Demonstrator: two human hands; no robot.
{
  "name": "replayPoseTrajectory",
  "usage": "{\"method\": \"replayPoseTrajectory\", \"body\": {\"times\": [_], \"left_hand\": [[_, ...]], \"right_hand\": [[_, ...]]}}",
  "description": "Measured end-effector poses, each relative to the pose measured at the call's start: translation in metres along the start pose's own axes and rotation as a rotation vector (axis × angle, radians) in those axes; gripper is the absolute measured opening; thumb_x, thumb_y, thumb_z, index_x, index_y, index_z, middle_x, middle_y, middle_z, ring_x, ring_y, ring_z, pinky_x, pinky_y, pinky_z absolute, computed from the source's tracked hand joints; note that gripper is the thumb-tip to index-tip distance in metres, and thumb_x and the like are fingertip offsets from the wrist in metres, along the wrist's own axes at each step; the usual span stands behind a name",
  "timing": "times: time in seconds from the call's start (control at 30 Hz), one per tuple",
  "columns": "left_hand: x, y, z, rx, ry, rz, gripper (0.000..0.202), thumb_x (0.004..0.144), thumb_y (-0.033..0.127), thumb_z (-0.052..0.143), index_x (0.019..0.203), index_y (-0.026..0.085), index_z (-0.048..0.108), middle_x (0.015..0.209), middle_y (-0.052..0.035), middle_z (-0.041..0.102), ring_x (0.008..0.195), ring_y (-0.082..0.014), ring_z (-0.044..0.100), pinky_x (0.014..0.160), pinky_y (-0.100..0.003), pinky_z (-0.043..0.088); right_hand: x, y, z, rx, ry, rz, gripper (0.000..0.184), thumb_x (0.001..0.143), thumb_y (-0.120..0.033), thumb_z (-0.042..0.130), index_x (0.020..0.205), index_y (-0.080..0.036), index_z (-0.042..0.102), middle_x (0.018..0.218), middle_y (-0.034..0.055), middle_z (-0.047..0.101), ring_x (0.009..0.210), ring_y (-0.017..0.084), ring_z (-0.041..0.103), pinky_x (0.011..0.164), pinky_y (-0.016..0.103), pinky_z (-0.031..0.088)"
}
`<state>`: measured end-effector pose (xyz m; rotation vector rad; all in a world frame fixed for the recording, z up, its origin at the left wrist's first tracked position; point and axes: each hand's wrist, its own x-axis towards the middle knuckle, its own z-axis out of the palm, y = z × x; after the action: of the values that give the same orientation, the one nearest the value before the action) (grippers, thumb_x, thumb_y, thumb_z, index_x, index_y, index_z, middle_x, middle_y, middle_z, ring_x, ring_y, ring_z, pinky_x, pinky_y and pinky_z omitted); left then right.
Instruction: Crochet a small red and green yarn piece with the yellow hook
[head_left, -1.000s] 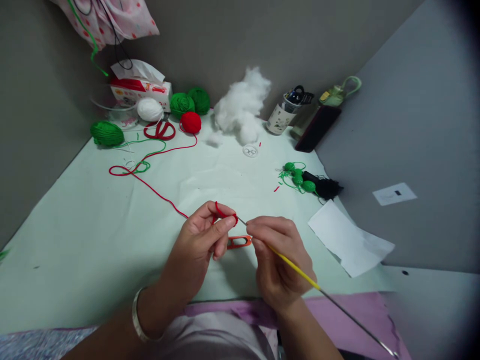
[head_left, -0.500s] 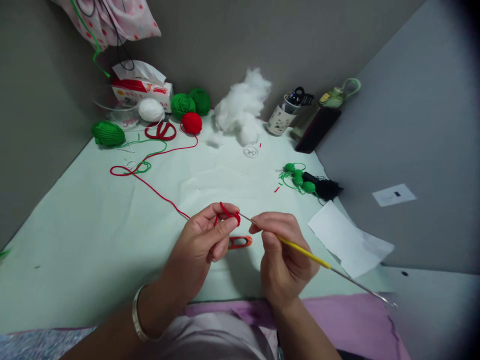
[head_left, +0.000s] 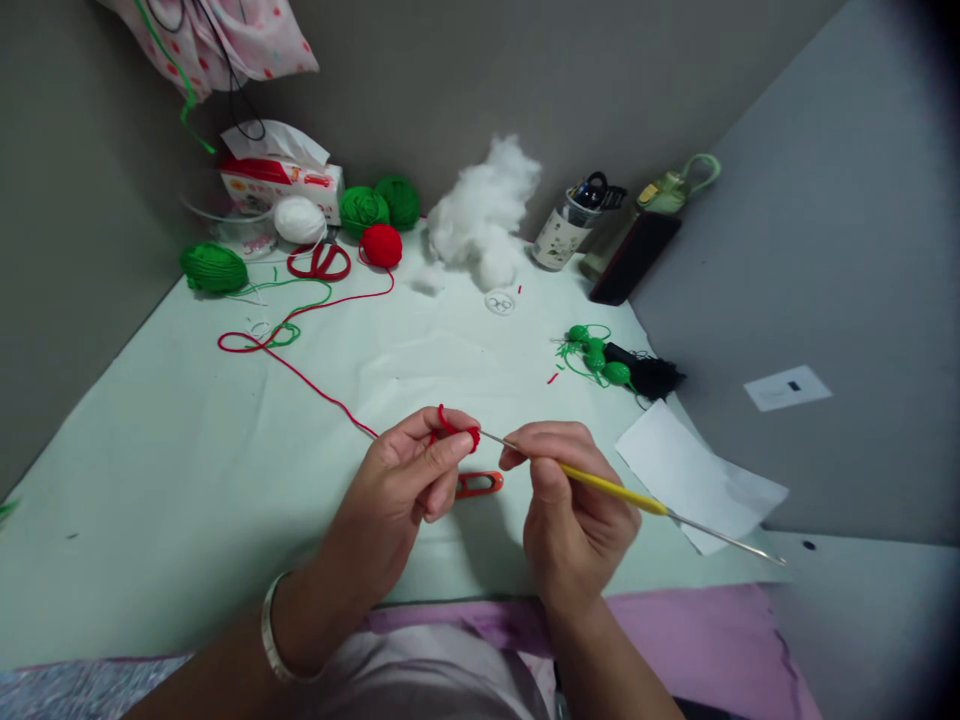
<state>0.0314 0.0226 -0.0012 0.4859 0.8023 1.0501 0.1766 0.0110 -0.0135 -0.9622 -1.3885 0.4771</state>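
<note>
Between the thumb and fingers of my left hand (head_left: 409,475) is a small red crochet piece (head_left: 473,438), with red yarn looped over the index finger. That yarn (head_left: 322,397) trails back over the table to a red yarn ball (head_left: 382,246). My right hand (head_left: 577,510) grips a crochet hook (head_left: 615,487) with a yellow handle and metal ends. The hook's working tip meets the red piece, partly hidden by the left fingertips. Orange thread snips (head_left: 480,484) lie on the table just behind my left fingers, partly covered by them.
Along the back stand a tissue box (head_left: 289,185), green yarn balls (head_left: 365,210), a white yarn ball (head_left: 300,219), red-handled scissors (head_left: 319,262), white stuffing (head_left: 484,215), a pen cup (head_left: 562,232) and a bottle (head_left: 664,190). At right are green crocheted pieces (head_left: 595,356) and white paper (head_left: 697,480).
The crochet hook has turned slightly in my right hand, its free end rising a little. The left hand still holds the red piece in almost the same place.
</note>
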Motion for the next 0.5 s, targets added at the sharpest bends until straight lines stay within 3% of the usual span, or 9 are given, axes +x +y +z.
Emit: {"method": "replayPoseTrajectory", "body": {"times": [0.23, 0.5], "left_hand": [[0.0009, -0.0016, 0.0018, 0.025, -0.040, -0.004, 0.013, 0.089, 0.026, 0.078, 0.089, 0.018, 0.068, 0.046, 0.0111, 0.045, 0.041, -0.0025, 0.031, 0.045, -0.016, 0.024], [0.0022, -0.0007, -0.0036, 0.058, -0.072, -0.012, 0.020, 0.086, 0.028, 0.080, 0.084, 0.019, 0.063, 0.043, 0.0124, 0.045, 0.040, -0.0026, 0.029, 0.044, -0.016, 0.024]], "right_hand": [[-0.0033, 0.0026, 0.0024, 0.068, -0.008, -0.004, 0.023, 0.102, -0.012, 0.061, 0.105, -0.025, 0.079, 0.090, 0.0026, 0.074, 0.085, 0.019, 0.070, 0.069, 0.034, 0.056], [-0.0040, 0.0033, 0.0039, 0.094, 0.043, -0.030, 0.021, 0.102, -0.015, 0.062, 0.106, -0.026, 0.080, 0.089, 0.0028, 0.074, 0.082, 0.018, 0.069, 0.065, 0.032, 0.055]]}}
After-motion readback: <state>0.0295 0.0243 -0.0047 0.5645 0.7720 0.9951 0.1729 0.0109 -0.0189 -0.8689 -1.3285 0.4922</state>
